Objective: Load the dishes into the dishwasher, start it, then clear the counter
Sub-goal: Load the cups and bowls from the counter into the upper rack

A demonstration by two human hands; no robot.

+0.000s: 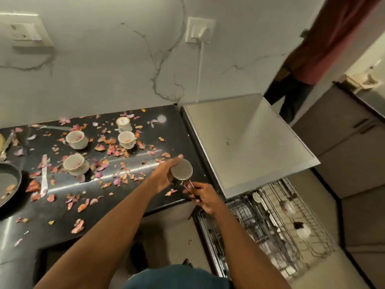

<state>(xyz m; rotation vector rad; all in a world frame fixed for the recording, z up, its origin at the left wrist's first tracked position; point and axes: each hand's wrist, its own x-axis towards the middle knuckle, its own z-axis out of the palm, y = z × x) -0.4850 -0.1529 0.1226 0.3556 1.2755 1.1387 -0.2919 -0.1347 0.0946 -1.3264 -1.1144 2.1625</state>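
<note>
A small steel cup with a thin handle point(181, 170) is held above the right end of the black counter point(129, 197). My left hand point(164, 174) grips the cup's body from the left. My right hand point(203, 196) pinches its handle. Several white teacups stand on the counter: one point(76, 139), one point(126, 139), one point(74, 163) and one lying on its side point(124, 124). Dried petals lie scattered everywhere. To the right, the dishwasher's rack point(270, 222) is pulled out below the steel top point(245, 142), with a few dishes in it.
A dark frying pan point(8, 182) sits at the counter's left edge. A knife point(44, 176) lies among the petals. Another person point(308, 59) stands at the back right beside grey cabinets point(350, 147). A plug and cord point(200, 38) hang on the marble wall.
</note>
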